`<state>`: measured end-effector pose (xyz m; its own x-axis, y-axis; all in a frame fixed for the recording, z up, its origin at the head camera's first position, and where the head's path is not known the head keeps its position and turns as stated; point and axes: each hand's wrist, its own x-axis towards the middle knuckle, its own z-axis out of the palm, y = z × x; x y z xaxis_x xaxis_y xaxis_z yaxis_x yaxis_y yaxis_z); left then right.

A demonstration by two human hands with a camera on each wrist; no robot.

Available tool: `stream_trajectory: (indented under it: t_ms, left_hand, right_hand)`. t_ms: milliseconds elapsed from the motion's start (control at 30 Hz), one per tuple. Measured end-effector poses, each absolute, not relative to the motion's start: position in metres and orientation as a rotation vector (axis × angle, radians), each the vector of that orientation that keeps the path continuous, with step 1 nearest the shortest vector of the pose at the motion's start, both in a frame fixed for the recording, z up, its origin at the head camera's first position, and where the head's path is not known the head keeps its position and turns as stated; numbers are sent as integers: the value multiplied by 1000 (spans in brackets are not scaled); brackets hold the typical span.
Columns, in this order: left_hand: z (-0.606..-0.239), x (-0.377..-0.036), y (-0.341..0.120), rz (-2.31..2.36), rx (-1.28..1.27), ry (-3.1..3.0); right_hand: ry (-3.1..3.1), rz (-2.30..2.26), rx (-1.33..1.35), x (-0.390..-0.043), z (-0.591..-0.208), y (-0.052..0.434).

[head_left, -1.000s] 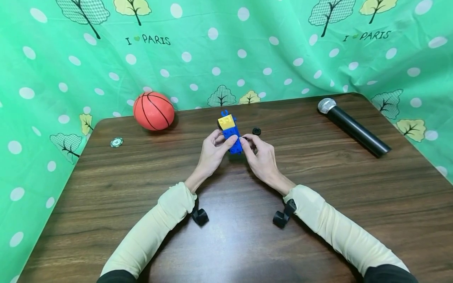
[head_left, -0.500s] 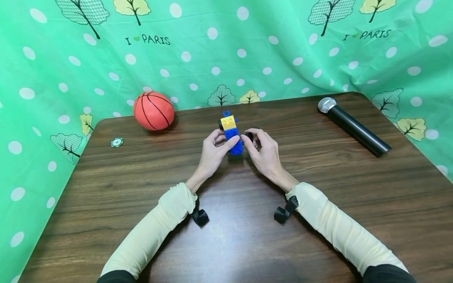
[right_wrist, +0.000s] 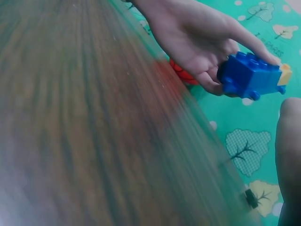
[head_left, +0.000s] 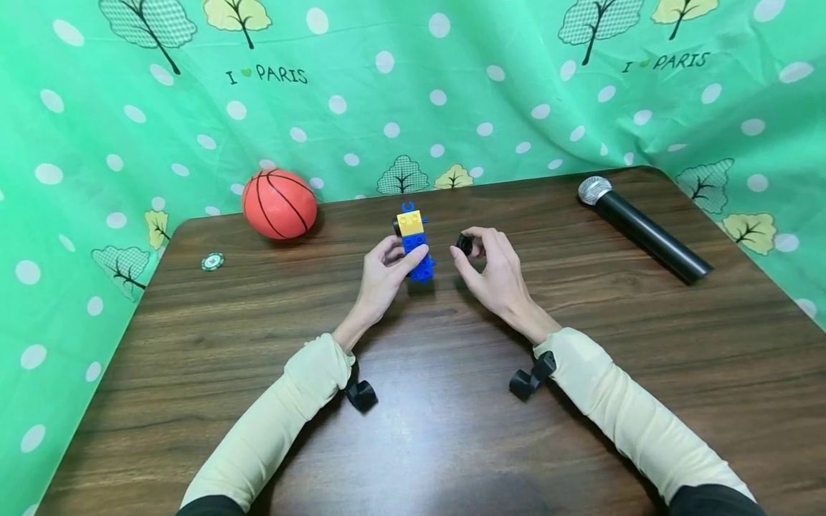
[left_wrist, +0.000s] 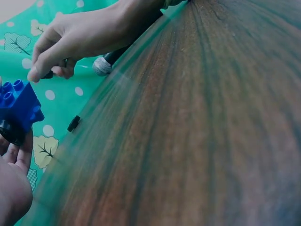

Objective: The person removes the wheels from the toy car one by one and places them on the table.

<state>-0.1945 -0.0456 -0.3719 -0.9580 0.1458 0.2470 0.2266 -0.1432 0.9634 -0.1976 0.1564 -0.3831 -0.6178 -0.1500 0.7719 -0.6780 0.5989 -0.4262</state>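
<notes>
My left hand (head_left: 381, 279) holds a toy brick car (head_left: 413, 240) over the table, thumb on top of its blue studded body. Its far end is yellow with a blue hook. Black wheels sit on the car's left side; bare blue pegs stick out on the right. My right hand (head_left: 493, 272), a short way to the right, pinches a black toy wheel (head_left: 464, 244) between thumb and fingers, apart from the car. Another black wheel (left_wrist: 74, 123) rests on the table in the left wrist view; in the head view the right hand hides it.
A red toy basketball (head_left: 279, 203) stands at the back left of the wooden table (head_left: 413, 430), with a green-and-white poker chip (head_left: 212, 261) in front of it. At the back right lies a black microphone (head_left: 645, 229). A green printed cloth (head_left: 361, 86) hangs behind.
My right hand has drawn away from the car to the right, with the black wheel between its fingers. My left hand still holds the car and has shifted slightly left.
</notes>
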Motion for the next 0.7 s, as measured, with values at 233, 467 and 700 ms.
stream_trajectory:
  t_ms: [233, 467, 700]
  left_hand:
    - [-385, -202, -48, -2294, -439, -2021]
    - [-384, -202, -48, -2301, -437, -2030]
    - [-385, -204, -48, -2311, -444, -2048]
  right_hand:
    - [-2154, 858, 644, -200, -384, 164]
    - [-2193, 801, 624, -204, -385, 173]
    - [-2240, 776, 580, -211, -386, 184]
